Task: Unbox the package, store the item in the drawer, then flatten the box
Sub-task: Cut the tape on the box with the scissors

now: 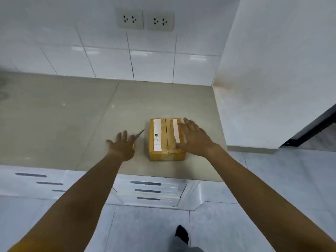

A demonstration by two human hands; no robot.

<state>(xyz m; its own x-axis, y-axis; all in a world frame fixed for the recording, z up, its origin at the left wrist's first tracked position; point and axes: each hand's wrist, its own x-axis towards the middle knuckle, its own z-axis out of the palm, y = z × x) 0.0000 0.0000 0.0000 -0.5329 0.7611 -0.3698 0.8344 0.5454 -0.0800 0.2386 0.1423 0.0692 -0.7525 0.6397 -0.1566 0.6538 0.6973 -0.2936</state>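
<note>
Box (167,139): it is seen closed and taped on the desk (72,115), at the centre of the frame.
Left hand (122,145): the fingers are spread wide over a knife (139,134); nothing is gripped.
Right hand (193,138): it is laid flat on the box, with open fingers.
Drawers (147,190): they are seen shut, below the desk edge.
Progress: nothing is done yet; cutting, storing and flattening are all left.

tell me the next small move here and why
Probably close the left hand around the knife beneath it. The box on the counter looks sealed along its centre seam, the right hand already lies open on its top, and the left hand hovers open over the handle.
</note>
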